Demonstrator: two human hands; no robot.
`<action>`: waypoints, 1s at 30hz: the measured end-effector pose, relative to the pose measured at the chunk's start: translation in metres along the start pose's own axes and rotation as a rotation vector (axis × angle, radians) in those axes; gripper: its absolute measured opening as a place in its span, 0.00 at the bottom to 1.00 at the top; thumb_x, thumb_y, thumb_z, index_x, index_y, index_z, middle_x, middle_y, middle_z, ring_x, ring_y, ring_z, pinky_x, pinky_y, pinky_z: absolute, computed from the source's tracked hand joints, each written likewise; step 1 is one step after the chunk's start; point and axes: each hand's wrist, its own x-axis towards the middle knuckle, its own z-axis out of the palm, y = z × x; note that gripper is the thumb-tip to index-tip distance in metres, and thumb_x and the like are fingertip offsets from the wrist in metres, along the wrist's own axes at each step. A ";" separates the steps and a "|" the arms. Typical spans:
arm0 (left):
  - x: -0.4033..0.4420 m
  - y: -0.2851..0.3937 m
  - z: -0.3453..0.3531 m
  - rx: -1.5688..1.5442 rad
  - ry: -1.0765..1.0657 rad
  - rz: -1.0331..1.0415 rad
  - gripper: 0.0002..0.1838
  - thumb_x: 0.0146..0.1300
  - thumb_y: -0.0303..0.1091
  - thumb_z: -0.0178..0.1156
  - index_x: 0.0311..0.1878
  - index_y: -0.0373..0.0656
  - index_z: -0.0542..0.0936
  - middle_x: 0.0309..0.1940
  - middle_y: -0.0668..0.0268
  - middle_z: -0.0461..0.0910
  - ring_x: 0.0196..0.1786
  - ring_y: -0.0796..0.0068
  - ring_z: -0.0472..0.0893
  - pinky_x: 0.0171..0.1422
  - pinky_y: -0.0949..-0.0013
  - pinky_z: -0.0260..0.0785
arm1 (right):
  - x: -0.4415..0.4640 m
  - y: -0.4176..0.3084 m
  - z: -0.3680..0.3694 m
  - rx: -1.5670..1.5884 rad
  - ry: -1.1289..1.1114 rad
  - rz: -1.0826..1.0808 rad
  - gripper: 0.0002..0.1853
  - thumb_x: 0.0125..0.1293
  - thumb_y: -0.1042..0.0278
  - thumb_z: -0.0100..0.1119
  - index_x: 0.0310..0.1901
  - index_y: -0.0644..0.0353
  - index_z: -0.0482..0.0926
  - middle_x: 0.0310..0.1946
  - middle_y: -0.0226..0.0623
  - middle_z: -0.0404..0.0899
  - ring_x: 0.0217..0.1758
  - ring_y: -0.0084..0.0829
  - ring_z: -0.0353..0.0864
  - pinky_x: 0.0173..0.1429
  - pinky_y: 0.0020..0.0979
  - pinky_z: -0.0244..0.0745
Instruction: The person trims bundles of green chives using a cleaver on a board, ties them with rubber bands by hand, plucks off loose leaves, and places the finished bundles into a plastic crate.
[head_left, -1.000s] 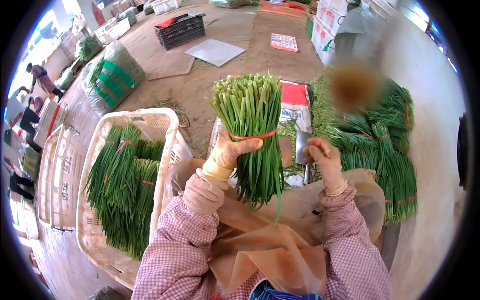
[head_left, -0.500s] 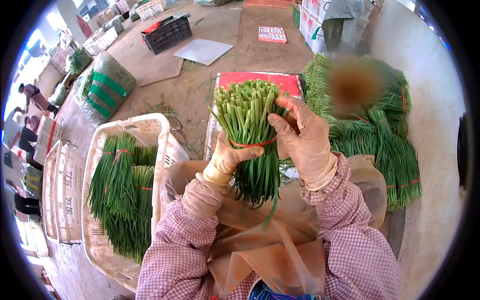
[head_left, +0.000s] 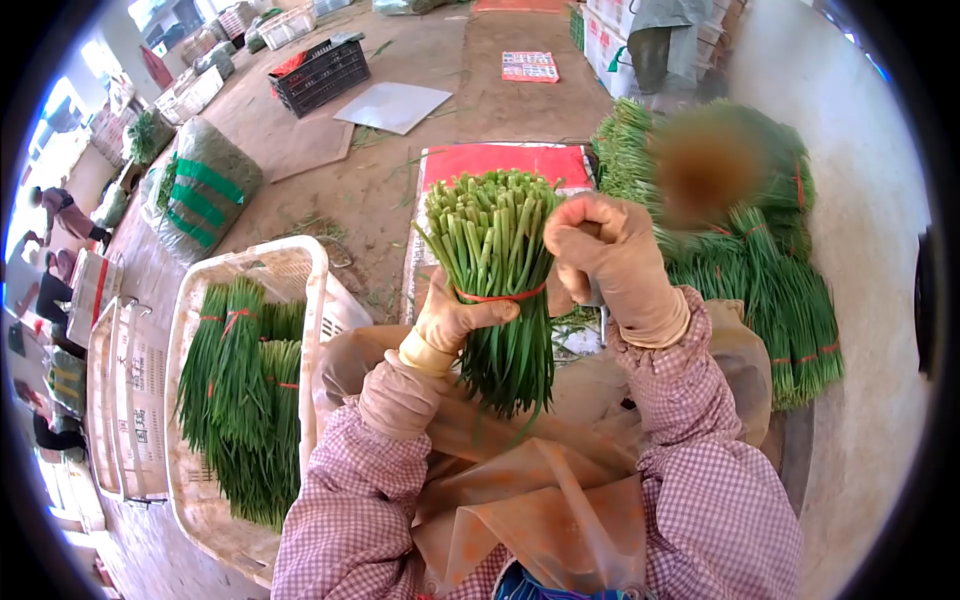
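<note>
In the head view a thick bunch of chives [head_left: 493, 235] stands with its pale cut stalks upward and its green leaves hanging below. A red rubber band [head_left: 505, 296] circles it around the middle. My left hand [head_left: 452, 318], in a tan glove, is closed around the bunch at the band, thumb across the front. My right hand [head_left: 612, 262], gloved as well, is beside the upper right of the bunch with its fingers curled together. Whatever those fingers hold, if anything, is hidden. Both forearms wear checked sleeves.
A white plastic crate [head_left: 318, 262] at the left holds banded chive bunches [head_left: 240, 390]. More bunches [head_left: 790, 300] are piled at the right by the wall. Beyond are a red-topped surface [head_left: 510, 160], a wrapped bale [head_left: 207, 185], a black crate [head_left: 322, 78] and people at far left.
My right hand has drawn slightly away from the bunch's stalks, and its fingers are now curled in more tightly. My left hand still grips the bunch. The view has shifted a little.
</note>
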 end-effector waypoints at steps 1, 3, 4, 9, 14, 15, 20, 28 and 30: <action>0.001 -0.001 0.000 -0.003 -0.005 -0.003 0.37 0.40 0.26 0.77 0.59 0.39 0.75 0.49 0.65 0.82 0.51 0.72 0.79 0.60 0.66 0.71 | -0.001 0.004 -0.009 -0.002 0.006 0.001 0.02 0.66 0.74 0.60 0.36 0.62 0.78 0.17 0.25 0.73 0.15 0.16 0.69 0.19 0.22 0.62; 0.002 -0.003 0.000 -0.030 -0.009 0.016 0.38 0.40 0.25 0.77 0.59 0.39 0.75 0.49 0.65 0.82 0.51 0.72 0.79 0.60 0.66 0.71 | -0.005 0.015 -0.031 0.725 -0.321 -0.260 0.02 0.65 0.74 0.60 0.36 0.60 0.78 0.15 0.26 0.72 0.12 0.17 0.67 0.15 0.23 0.60; 0.001 -0.003 -0.001 -0.031 -0.004 0.016 0.38 0.40 0.25 0.77 0.59 0.39 0.75 0.49 0.65 0.82 0.51 0.72 0.79 0.60 0.66 0.71 | -0.007 0.011 -0.043 0.835 -0.528 -0.309 0.00 0.64 0.77 0.59 0.36 0.61 0.78 0.17 0.27 0.75 0.12 0.17 0.68 0.15 0.23 0.61; 0.004 -0.005 -0.001 -0.006 0.007 0.019 0.37 0.40 0.25 0.77 0.59 0.38 0.75 0.49 0.65 0.82 0.51 0.72 0.79 0.60 0.67 0.71 | -0.027 0.011 -0.021 -0.012 -0.072 -0.136 0.04 0.65 0.77 0.60 0.41 0.63 0.79 0.24 0.27 0.78 0.19 0.17 0.76 0.22 0.22 0.70; 0.008 -0.009 0.007 0.026 0.027 0.047 0.41 0.40 0.25 0.80 0.61 0.37 0.72 0.52 0.63 0.80 0.54 0.72 0.79 0.61 0.66 0.70 | -0.008 0.048 0.004 -0.531 0.246 -0.487 0.10 0.63 0.75 0.64 0.46 0.61 0.78 0.31 0.38 0.83 0.28 0.33 0.84 0.30 0.29 0.76; 0.008 -0.010 0.007 0.026 0.029 0.045 0.41 0.40 0.25 0.80 0.61 0.37 0.72 0.52 0.63 0.80 0.54 0.72 0.79 0.61 0.66 0.70 | -0.005 0.050 0.006 -0.617 0.294 -0.545 0.11 0.63 0.75 0.64 0.47 0.61 0.78 0.32 0.39 0.84 0.29 0.36 0.85 0.32 0.30 0.76; 0.011 -0.019 -0.004 0.207 0.065 0.104 0.45 0.40 0.26 0.81 0.63 0.37 0.68 0.56 0.62 0.79 0.57 0.71 0.77 0.64 0.66 0.69 | 0.005 0.048 0.003 -0.801 0.342 -0.521 0.11 0.63 0.77 0.61 0.47 0.64 0.78 0.28 0.35 0.81 0.26 0.26 0.78 0.29 0.27 0.72; 0.012 -0.026 0.000 0.249 0.058 0.196 0.49 0.39 0.30 0.81 0.65 0.37 0.64 0.56 0.62 0.78 0.58 0.69 0.78 0.65 0.65 0.69 | -0.015 0.023 -0.048 0.497 -0.076 -0.248 0.01 0.65 0.72 0.59 0.36 0.56 0.80 0.14 0.24 0.69 0.11 0.15 0.63 0.14 0.22 0.57; 0.012 -0.025 0.003 0.323 0.117 0.177 0.48 0.40 0.31 0.81 0.65 0.37 0.65 0.55 0.61 0.79 0.57 0.69 0.78 0.64 0.65 0.69 | -0.023 0.025 -0.066 0.321 -0.157 -0.224 0.02 0.66 0.71 0.59 0.37 0.58 0.79 0.15 0.25 0.73 0.14 0.21 0.69 0.18 0.27 0.64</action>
